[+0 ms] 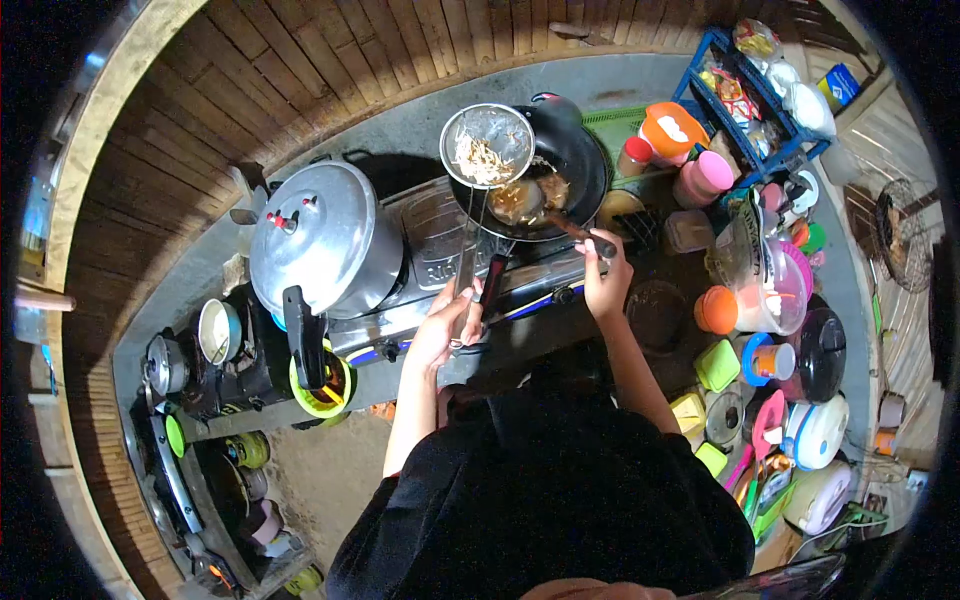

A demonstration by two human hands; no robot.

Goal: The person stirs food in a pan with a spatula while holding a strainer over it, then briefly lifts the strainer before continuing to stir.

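Where wooden walls curve, cluttered grey counter (420, 110).

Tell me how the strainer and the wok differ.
The strainer is pale metal mesh; the wok is solid and black. The strainer is smaller and held up over the wok by the left hand; the wok sits on the stove. The strainer holds drained, pale shreds; the wok holds browner food, stirred with a spatula in the right hand. Both are round and hold food.
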